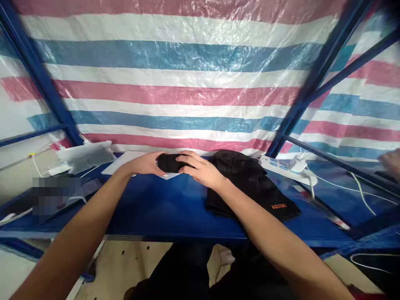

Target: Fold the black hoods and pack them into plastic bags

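Observation:
Both my hands meet over the far middle of a blue table [156,208]. Between them is a small rolled-up black cloth bundle [170,162]. My left hand [146,163] wraps its fingers round the bundle's left end. My right hand [201,168] curls over its right end from above. The bundle rests on or just above a white sheet [120,163]. A folded black garment [250,187] with small orange lettering lies just right of my right hand.
A striped red, white and blue tarp [175,83] hangs behind the table, between blue metal posts [43,79]. A white power strip [283,165] with cables lies at the right. A clear plastic bag [86,154] sits at the left. Another person's hand [390,160] shows at the right edge.

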Tool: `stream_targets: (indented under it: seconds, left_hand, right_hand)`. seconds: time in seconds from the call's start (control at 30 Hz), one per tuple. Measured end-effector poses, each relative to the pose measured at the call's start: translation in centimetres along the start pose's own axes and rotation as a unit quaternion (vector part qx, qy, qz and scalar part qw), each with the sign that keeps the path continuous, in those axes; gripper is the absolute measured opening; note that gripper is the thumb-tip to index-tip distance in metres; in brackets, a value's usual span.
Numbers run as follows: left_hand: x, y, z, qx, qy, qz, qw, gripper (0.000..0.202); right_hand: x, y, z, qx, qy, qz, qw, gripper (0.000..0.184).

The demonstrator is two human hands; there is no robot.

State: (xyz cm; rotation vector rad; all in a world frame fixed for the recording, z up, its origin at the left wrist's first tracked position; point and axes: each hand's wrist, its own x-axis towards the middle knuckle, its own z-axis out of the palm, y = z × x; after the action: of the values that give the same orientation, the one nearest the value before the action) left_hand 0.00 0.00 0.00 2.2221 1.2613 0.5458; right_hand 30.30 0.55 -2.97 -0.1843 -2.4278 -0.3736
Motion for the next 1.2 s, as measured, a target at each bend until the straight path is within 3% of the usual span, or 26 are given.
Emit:
stream_targets:
  seconds: [0.23,0.4,0.57,0.77,0.87,1.03,1.13,1.2]
  left_hand:
    - [-0.1,-0.4,-0.3,0.02,-0.004,0.032,0.999,0.101]
    - [-0.1,-1.4,-0.1,0.038,-0.018,0.074,0.996,0.109]
    - [0.3,-1.8,0.2,0.036,0.016,0.115,0.993,0.083]
    - [-0.3,-1.6,-1.0,-0.002,0.043,0.064,0.997,0.055]
    - [-0.3,-1.4,-0.9,-0.035,0.045,0.072,0.996,0.048]
    - [0.2,-1.3,0.0,-0.065,0.025,0.09,0.993,0.054]
    - [0.2,-1.5,0.1,-0.081,0.034,0.081,0.993,0.065]
    - [0.0,-1.6,-0.2,-0.094,0.021,0.073,0.993,0.084]
  right_hand:
    - [0.6,0.0,-1.1,0.117,-0.022,0.038,0.992,0.041]
    - [0.2,0.4,-0.7,0.155,-0.033,0.072,0.985,0.045]
    - [-0.4,0.8,0.3,0.186,-0.005,0.126,0.974,0.042]
    - [-1.2,2.0,0.7,0.21,0.04,0.189,0.958,0.037]
    - [-1.4,2.2,0.8,0.2,0.041,0.181,0.962,0.038]
    - [-0.9,1.3,0.5,0.153,0.024,0.107,0.982,0.044]
    - [-0.5,0.6,0.2,0.139,0.044,0.093,0.985,0.042]
    - [-0.2,0.3,0.0,0.132,0.055,0.095,0.985,0.041]
